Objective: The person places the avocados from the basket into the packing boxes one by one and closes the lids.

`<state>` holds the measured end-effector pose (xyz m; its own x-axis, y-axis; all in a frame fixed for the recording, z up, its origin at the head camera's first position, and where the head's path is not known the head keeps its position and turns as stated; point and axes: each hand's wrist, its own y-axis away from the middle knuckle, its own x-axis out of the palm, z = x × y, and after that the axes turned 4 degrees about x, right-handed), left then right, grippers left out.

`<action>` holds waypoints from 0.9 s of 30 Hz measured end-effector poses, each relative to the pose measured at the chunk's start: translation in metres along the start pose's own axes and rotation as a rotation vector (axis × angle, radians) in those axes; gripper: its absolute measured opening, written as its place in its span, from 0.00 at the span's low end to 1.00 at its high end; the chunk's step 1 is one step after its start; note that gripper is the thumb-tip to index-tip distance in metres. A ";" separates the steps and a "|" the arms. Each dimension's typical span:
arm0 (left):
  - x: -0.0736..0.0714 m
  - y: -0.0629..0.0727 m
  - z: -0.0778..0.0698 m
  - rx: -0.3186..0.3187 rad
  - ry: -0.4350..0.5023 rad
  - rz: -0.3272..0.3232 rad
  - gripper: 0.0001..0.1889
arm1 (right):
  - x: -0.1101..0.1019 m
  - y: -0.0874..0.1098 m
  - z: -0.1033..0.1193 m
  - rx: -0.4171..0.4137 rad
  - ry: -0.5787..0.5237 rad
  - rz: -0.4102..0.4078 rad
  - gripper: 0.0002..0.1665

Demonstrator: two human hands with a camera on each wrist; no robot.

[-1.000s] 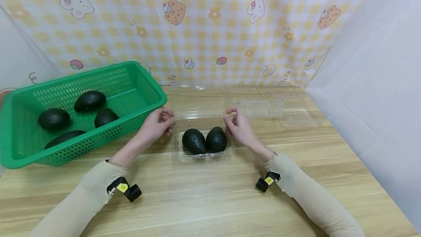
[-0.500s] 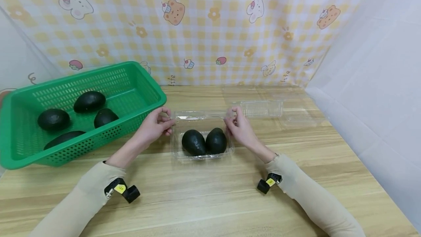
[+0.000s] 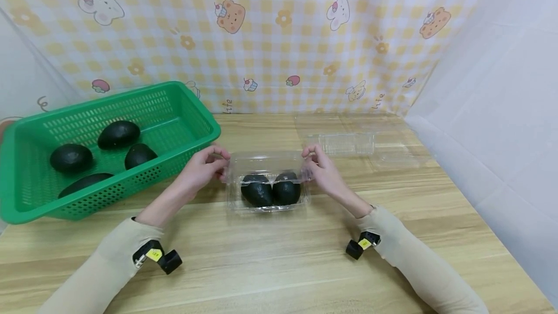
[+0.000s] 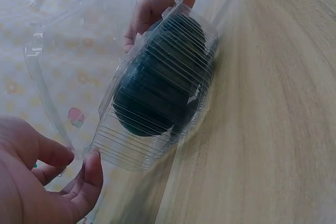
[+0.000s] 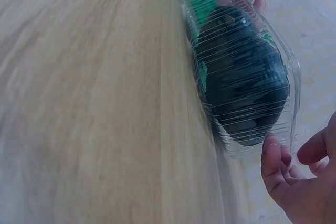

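Observation:
Two dark avocados (image 3: 256, 195) sit side by side in a clear plastic clamshell container (image 3: 268, 210). Its hinged lid (image 3: 250, 164) leans forward over them, tilted and apart from the front rim. My left hand (image 3: 202, 167) pinches the back left corner with curled fingers; in the left wrist view, thumb and fingertips (image 4: 93, 162) lie at the hinge, with the lid rising above the base. At the back right corner, my right hand (image 3: 321, 168) pinches likewise; the right wrist view has fingertips (image 5: 270, 142) against the ribbed end wall and the thumb by the rim.
A green perforated basket (image 3: 205, 127) with several avocados (image 3: 118, 134) stands at the left, close by my left hand. More clear plastic containers (image 3: 348, 143) lie at the back right. A checked curtain (image 3: 279, 57) hangs behind the wooden table (image 3: 270, 270).
The lid, lying back behind the container a second ago, has swung up and forward over the avocados. Both hands stay at the back corners, shifted slightly. The basket is unmoved.

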<state>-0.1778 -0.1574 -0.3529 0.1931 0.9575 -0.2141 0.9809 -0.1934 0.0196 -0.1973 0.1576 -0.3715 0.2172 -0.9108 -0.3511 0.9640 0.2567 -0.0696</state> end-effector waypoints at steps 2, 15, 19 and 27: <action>0.000 0.001 0.000 -0.019 0.015 -0.004 0.09 | 0.000 0.000 -0.001 -0.011 -0.024 0.015 0.09; -0.001 0.006 -0.002 -0.030 -0.045 0.021 0.14 | 0.000 0.004 0.000 -0.037 0.027 0.007 0.10; -0.001 0.011 -0.004 0.000 -0.110 0.049 0.15 | -0.002 0.006 0.002 -0.024 0.039 0.016 0.13; -0.001 0.022 -0.005 0.022 -0.149 0.073 0.21 | -0.005 0.011 0.005 0.005 0.038 0.060 0.20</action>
<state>-0.1561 -0.1615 -0.3471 0.2565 0.8989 -0.3552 0.9634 -0.2673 0.0194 -0.1874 0.1634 -0.3652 0.2683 -0.8808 -0.3901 0.9502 0.3086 -0.0432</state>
